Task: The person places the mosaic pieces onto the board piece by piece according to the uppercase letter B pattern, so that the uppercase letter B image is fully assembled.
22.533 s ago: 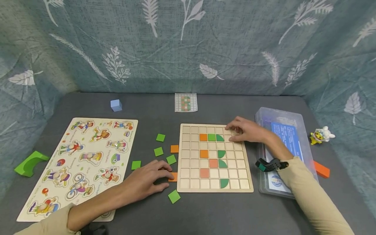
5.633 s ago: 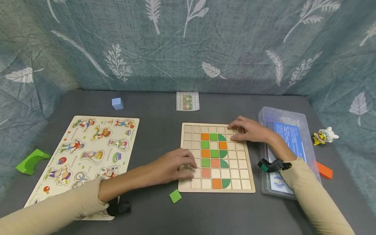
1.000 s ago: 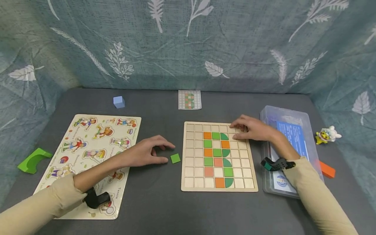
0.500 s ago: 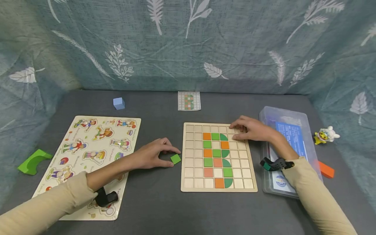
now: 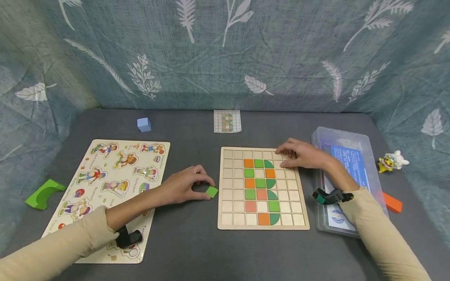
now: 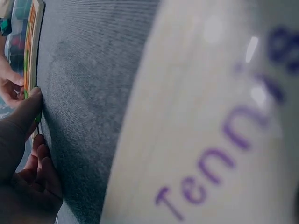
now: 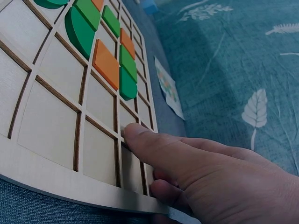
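My left hand (image 5: 184, 185) pinches a small green square tile (image 5: 211, 191) between thumb and index finger, just left of the wooden grid board (image 5: 227, 226). The left wrist view shows the tile (image 6: 38, 117) edge-on between the fingertips. Orange, salmon, light green and dark green quarter-round pieces lie in the board's middle columns. My right hand (image 5: 302, 153) rests on the board's far right corner. In the right wrist view its thumb presses into a bare cell, and the other fingers bend by the edge, partly hidden.
A pattern card (image 5: 227, 121) lies behind the board. A sports picture puzzle (image 5: 154, 146) spreads under my left forearm. Right of the board is a clear plastic box (image 5: 341, 136), with an orange block (image 5: 392, 203) and toy figures (image 5: 393, 161) beyond. A blue cube (image 5: 144, 124) and green arch (image 5: 43, 194) sit left.
Loose green and orange tiles left of the board have since been set into its cells. Over the last second my left hand came to the last loose green tile and pinched it. The right hand stayed.
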### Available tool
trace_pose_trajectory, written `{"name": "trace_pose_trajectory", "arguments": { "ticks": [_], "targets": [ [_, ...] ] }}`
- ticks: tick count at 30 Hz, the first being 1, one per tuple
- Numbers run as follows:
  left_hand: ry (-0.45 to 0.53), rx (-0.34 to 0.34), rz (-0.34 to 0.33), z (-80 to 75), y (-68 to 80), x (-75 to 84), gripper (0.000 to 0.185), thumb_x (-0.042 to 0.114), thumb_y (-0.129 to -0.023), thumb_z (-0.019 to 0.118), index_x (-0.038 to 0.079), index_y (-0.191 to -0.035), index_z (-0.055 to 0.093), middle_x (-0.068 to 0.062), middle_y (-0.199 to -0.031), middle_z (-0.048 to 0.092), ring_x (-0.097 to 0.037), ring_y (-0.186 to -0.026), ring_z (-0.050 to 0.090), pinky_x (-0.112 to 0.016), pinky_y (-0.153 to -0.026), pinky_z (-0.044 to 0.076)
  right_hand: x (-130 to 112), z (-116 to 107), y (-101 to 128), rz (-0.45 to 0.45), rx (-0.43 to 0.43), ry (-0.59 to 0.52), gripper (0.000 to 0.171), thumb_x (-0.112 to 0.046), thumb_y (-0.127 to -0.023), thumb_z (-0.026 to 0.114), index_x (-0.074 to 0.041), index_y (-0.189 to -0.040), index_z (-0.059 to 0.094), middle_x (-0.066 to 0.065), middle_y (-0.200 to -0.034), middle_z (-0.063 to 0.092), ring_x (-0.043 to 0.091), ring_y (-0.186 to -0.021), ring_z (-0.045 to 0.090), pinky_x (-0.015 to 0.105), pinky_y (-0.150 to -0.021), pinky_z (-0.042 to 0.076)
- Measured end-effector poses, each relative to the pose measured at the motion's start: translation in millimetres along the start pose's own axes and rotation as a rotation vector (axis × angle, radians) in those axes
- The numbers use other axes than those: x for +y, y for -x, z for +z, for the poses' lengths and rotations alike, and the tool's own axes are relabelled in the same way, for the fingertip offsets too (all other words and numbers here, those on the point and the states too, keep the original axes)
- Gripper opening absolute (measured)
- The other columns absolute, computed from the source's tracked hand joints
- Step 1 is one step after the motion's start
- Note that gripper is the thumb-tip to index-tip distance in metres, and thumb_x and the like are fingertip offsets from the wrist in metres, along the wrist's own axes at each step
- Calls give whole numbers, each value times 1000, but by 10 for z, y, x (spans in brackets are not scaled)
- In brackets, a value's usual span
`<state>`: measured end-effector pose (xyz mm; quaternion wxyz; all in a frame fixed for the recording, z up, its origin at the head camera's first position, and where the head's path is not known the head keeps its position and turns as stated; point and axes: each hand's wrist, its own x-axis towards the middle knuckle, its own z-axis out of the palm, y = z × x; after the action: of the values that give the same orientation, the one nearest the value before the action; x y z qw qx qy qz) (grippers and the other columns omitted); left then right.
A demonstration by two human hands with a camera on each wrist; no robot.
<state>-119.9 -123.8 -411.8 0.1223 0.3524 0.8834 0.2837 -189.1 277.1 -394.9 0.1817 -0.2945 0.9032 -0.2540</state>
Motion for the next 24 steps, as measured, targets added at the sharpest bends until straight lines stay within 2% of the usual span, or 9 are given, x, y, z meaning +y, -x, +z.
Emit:
{"name": "trace_pose_trajectory", "arguments": {
  "ticks": [3,5,9,11,18,20,24],
  "targets": [
    [-23,58,20,25,30,22,28,37,-80,78,26,-105,71,9,-96,57,-5,-82,49,-22,-71,43,6,10,2,-6,-1,1,40,-25,-91,69,-8,-126,61,7,-102,53,13,-83,47,30,-74,43],
    [5,118,47,45,36,52,27,33,-80,79,23,-105,71,9,-95,60,-5,-82,52,-22,-70,45,10,12,-5,-2,-2,-5,40,-25,-90,69,-9,-126,60,7,-102,53,14,-83,47,31,-74,43],
    [68,210,149,124,10,189,28,23,-81,79,14,-107,71,5,-91,64,-5,-79,55,-21,-68,47,8,8,-10,4,-8,-9,40,-25,-90,70,-8,-125,61,7,-101,52,15,-82,46,31,-74,42],
    [39,205,204,175,-17,311,28,23,-82,78,13,-107,70,4,-90,64,-5,-78,54,-20,-68,47,7,3,-10,9,-12,-4,41,-25,-89,70,-8,-125,61,7,-101,52,15,-82,46,31,-74,42],
    [-240,151,465,391,-174,696,25,37,-86,73,15,-97,69,5,-87,64,-3,-77,54,-16,-67,49,14,-8,-4,27,-9,5,41,-25,-89,71,-9,-126,60,7,-102,52,16,-84,46,33,-76,42],
    [-258,135,490,434,-214,751,25,37,-86,72,14,-97,69,5,-89,65,-4,-79,55,-16,-69,49,16,-7,-1,20,-9,8,41,-25,-89,70,-9,-126,61,7,-102,52,16,-83,46,33,-75,42],
    [-218,78,465,477,-263,825,21,31,-86,73,14,-98,70,4,-92,66,-6,-82,56,-17,-71,47,17,-1,4,9,-8,7,40,-25,-90,70,-9,-125,61,7,-102,52,15,-82,46,32,-74,42]
  ]
}}
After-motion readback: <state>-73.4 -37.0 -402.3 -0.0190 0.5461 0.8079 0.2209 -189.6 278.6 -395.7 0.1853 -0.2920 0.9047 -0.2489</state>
